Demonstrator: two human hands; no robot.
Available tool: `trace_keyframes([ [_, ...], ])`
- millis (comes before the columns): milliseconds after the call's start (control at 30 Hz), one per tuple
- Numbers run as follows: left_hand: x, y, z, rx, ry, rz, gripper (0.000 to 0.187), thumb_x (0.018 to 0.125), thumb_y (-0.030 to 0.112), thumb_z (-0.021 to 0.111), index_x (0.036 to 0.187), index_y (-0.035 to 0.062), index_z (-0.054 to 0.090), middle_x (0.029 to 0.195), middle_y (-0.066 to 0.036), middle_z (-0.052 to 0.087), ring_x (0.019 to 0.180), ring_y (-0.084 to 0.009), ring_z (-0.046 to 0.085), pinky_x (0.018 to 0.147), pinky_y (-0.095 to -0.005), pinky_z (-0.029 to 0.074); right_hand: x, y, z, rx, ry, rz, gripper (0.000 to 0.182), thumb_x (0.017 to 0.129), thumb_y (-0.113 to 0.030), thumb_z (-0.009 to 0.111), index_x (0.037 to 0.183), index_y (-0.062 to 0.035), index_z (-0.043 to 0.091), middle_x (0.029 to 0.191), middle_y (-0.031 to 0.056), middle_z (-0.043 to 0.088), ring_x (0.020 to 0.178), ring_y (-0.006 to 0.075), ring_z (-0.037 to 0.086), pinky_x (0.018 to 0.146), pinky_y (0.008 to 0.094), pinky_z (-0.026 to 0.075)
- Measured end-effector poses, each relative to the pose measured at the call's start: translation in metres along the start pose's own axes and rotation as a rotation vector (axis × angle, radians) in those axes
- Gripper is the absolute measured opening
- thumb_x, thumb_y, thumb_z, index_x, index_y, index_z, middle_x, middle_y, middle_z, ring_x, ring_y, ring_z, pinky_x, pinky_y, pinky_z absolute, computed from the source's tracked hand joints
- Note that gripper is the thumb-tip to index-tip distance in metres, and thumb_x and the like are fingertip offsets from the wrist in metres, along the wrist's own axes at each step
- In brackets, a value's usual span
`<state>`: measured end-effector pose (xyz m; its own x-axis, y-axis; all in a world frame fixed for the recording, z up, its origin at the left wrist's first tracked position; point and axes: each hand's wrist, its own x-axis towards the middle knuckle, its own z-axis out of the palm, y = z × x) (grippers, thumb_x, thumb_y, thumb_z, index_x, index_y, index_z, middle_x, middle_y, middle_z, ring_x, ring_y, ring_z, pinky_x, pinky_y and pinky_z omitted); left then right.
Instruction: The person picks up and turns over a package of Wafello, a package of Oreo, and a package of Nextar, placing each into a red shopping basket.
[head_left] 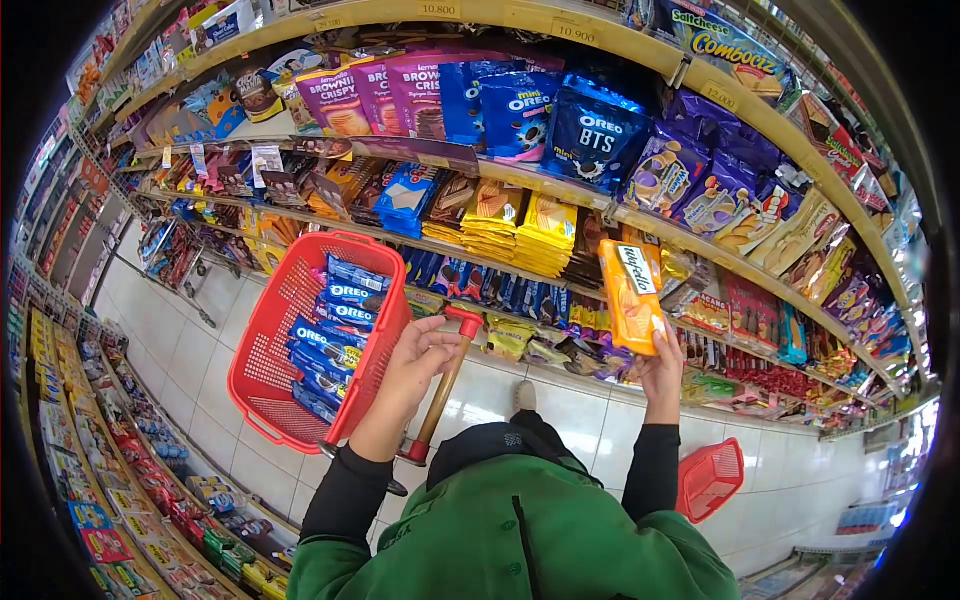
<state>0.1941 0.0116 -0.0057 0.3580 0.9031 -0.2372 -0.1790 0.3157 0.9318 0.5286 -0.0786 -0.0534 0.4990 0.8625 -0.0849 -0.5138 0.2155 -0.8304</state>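
My right hand grips an orange Wafello wafer pack by its lower end, holding it upright in front of the snack shelves. My left hand hovers beside a brown cart handle with red ends. Its fingers are loosely bent and apart, and nothing shows in them. To the left of this hand, a red shopping basket holds several blue Oreo packs, stacked towards its right side.
Shelves in front carry blue Oreo pouches, purple brownie crisp bags and yellow wafer packs. Another red basket stands on the white tiled floor at right. A shelf of snacks runs along the left.
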Motion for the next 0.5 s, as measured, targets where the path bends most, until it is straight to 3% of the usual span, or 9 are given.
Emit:
trace_keyframes([
  [33,0.0,0.001,0.0,-0.001,0.004,0.008,0.042,0.074,0.005,0.05,0.113,0.0009,0.033,0.096,-0.01,0.052,0.084,-0.0144,0.052,0.071,-0.0234,0.04,0.009,-0.001,0.001,-0.042,0.059,-0.039,0.044,0.079,-0.011,0.051,0.119,-0.0059,0.035,0.096,0.0068,0.055,0.07,0.0114,0.056,0.05,0.0201,0.044],
  [433,0.0,0.006,-0.012,-0.033,0.108,0.075,0.041,0.074,0.005,0.05,0.112,0.0003,0.034,0.096,-0.012,0.052,0.084,-0.0155,0.052,0.069,-0.0239,0.038,0.128,0.002,-0.04,-0.051,0.408,0.066,0.043,0.074,-0.011,0.06,0.113,-0.0083,0.042,0.093,0.008,0.053,0.067,0.0175,0.051,0.053,0.0222,0.042],
  [500,0.001,0.006,-0.014,-0.04,0.106,0.081,0.041,0.074,0.005,0.05,0.111,0.0003,0.034,0.096,-0.012,0.052,0.084,-0.0157,0.052,0.069,-0.0245,0.038,0.142,0.007,-0.047,-0.069,0.47,0.09,0.034,0.074,-0.012,0.059,0.105,-0.0074,0.045,0.088,0.0075,0.053,0.067,0.017,0.052,0.054,0.0214,0.044],
])
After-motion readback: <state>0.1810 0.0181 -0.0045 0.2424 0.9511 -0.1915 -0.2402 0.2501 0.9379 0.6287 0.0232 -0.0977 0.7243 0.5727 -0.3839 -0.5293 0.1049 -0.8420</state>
